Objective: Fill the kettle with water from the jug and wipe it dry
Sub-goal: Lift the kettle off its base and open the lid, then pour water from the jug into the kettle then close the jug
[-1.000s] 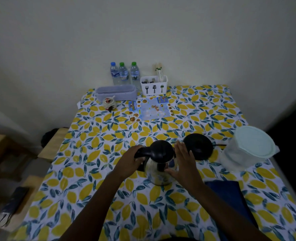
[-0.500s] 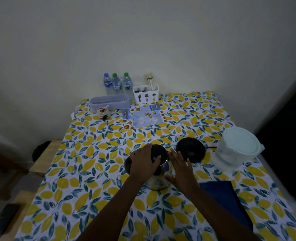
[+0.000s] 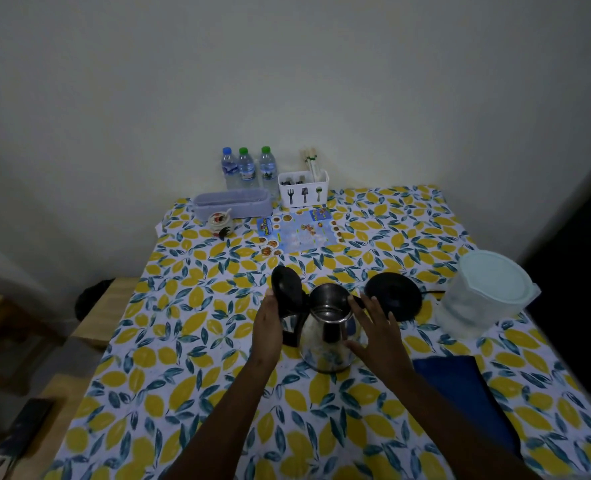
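Note:
A steel kettle stands on the lemon-print tablecloth near the table's middle, its black lid swung up and back so the inside shows. My left hand rests against the lid and the black handle on the kettle's left. My right hand lies flat on the kettle's right side, fingers spread. A clear plastic jug with a pale green lid stands at the right edge, lid on. A dark blue cloth lies at the front right, partly under my right forearm.
The black kettle base with its cord sits just right of the kettle. At the back by the wall stand three water bottles, a white cutlery holder, a grey box, a small jar and a printed card. Wooden furniture flanks the table's left.
The kettle lid, shut a second ago, now stands open. My left hand went from the handle onto the lid and then back to its left side. My right hand stayed on the kettle body.

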